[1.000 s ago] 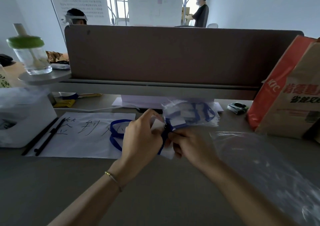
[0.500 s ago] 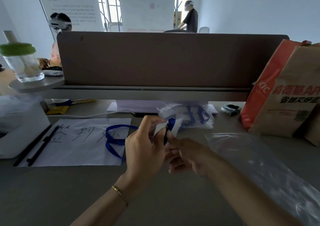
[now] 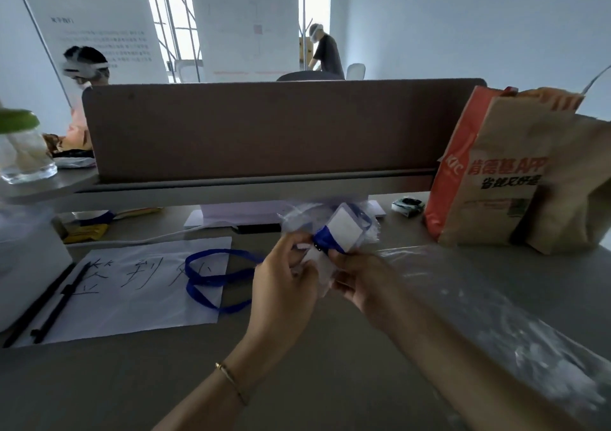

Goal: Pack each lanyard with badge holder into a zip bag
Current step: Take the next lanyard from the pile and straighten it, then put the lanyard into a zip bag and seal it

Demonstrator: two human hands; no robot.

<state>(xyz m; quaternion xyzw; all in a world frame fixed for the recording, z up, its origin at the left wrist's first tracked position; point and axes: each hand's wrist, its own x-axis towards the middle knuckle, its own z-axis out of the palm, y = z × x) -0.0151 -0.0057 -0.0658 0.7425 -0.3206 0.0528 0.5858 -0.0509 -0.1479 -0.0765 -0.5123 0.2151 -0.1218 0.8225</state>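
Observation:
My left hand (image 3: 281, 285) and my right hand (image 3: 362, 280) meet above the desk and both grip a clear badge holder (image 3: 344, 230) with a white card inside. The holder tilts up to the right, its blue clip end between my fingers. A blue lanyard (image 3: 211, 275) trails from my left hand in loose loops across the white paper. Just behind the holder lies a clear zip bag (image 3: 297, 214) with blue lanyards in it. A large clear plastic bag (image 3: 489, 301) lies flat on the desk to the right.
A white sheet with handwriting (image 3: 132, 285) and two black pens (image 3: 49, 308) lie at left, beside a white box (image 3: 26, 258). A brown and red paper bag (image 3: 502, 172) stands at right. A brown partition (image 3: 264, 126) closes the back of the desk; people work beyond it.
The camera has tilted up. The badge holder has been turned so that its white card faces up and right, and more lanyard lies looped on the paper.

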